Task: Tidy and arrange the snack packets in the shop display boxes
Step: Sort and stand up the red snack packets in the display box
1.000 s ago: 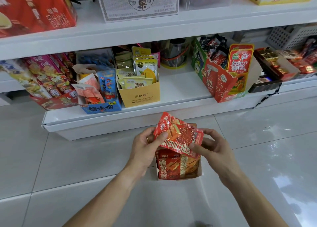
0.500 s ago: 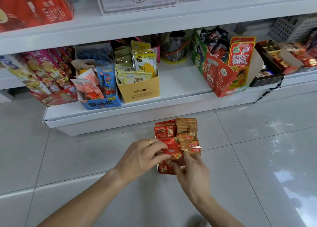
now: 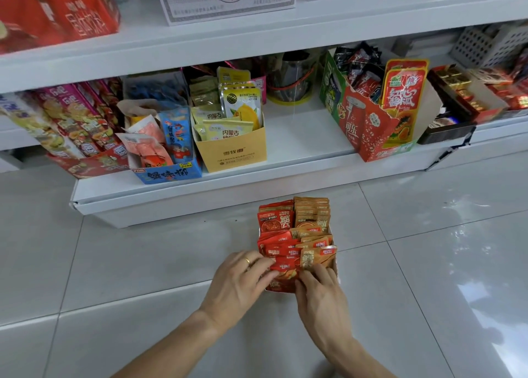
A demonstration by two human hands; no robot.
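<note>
A small display box (image 3: 336,265) stands on the floor tiles in front of the bottom shelf. It holds red snack packets (image 3: 275,220) in its left row and orange-brown packets (image 3: 313,215) in its right row. My left hand (image 3: 238,282) is at the box's front left, fingers and thumb pinching the front red packets (image 3: 284,259). My right hand (image 3: 321,295) is at the front right, its fingers curled on the front orange packet (image 3: 310,259) and its thumb against the box front.
The white bottom shelf (image 3: 303,137) behind carries a blue box (image 3: 168,175), a tan box (image 3: 234,153) of yellow packets, a red and green box (image 3: 368,132) and a black tray (image 3: 445,133). Bare shelf lies between the tan and red boxes. Glossy floor tiles surround the box.
A second ago both hands held a bunch of red packets up above the box. They have lowered the packets into its front, and the view has moved closer.
</note>
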